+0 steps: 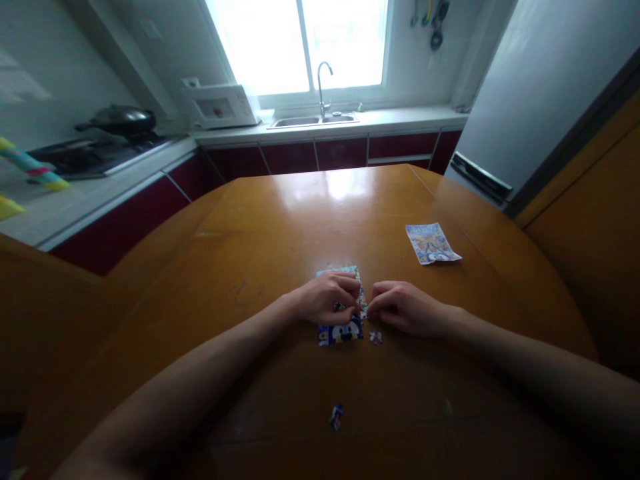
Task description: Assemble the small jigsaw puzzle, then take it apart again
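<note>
A partly covered jigsaw puzzle [345,332] lies on the wooden table, with a blue cartoon face along its near edge. Over its middle rests my left hand [327,299], fingers curled and thumb close to the fingertips; what they hold, if anything, is hidden. At the puzzle's right edge, my right hand [403,307] pinches at what looks like a jigsaw piece, its fingertips close to the left ones. Just below the right hand is a loose jigsaw piece [376,338], or a small cluster. Nearer to me lies another dark blue and white piece [337,417].
A creased picture sheet [433,243] lies farther back on the right of the table [280,227]. Beyond the table are a sink [297,122] with a faucet, a white microwave [223,107], a wok [125,121] on the stove, and a refrigerator [540,87].
</note>
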The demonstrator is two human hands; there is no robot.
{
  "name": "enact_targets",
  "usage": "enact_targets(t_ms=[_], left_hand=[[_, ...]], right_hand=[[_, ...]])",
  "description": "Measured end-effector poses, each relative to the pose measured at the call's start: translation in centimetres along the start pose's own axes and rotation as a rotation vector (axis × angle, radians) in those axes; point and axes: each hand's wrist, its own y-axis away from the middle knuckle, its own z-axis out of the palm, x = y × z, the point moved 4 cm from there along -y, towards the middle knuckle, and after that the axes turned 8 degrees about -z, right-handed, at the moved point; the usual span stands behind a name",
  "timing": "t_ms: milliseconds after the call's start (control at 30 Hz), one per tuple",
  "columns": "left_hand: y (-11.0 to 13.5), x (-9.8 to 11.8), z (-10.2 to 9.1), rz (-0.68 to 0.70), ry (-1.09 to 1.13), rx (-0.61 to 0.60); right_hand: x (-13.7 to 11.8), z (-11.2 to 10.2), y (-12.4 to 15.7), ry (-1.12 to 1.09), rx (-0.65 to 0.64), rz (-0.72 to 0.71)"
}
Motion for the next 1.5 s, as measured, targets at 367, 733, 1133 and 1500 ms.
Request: enact_targets(t_ms=[367, 733, 1133, 1500], left_hand=[[-0.1, 0.3, 0.1, 0.002, -0.021, -0.021], [-0.1, 0.5, 0.1, 0.005, -0.041, -0.029], [-0.3, 0.4, 0.3, -0.038, -0.022, -0.071], [-0.2, 0.6, 0.3, -0.023, -0.045, -0.058]], right_hand=[[-0.3, -0.1, 0.1, 0.037, -0.010, -0.006], [-0.2, -0.3, 0.0, 0.028, -0.015, -0.034], [-0.6, -1.2, -0.1, -0.097, -0.054, 0.002], [-3.3, -0.6, 0.3, 0.093, -0.183, 0.060]])
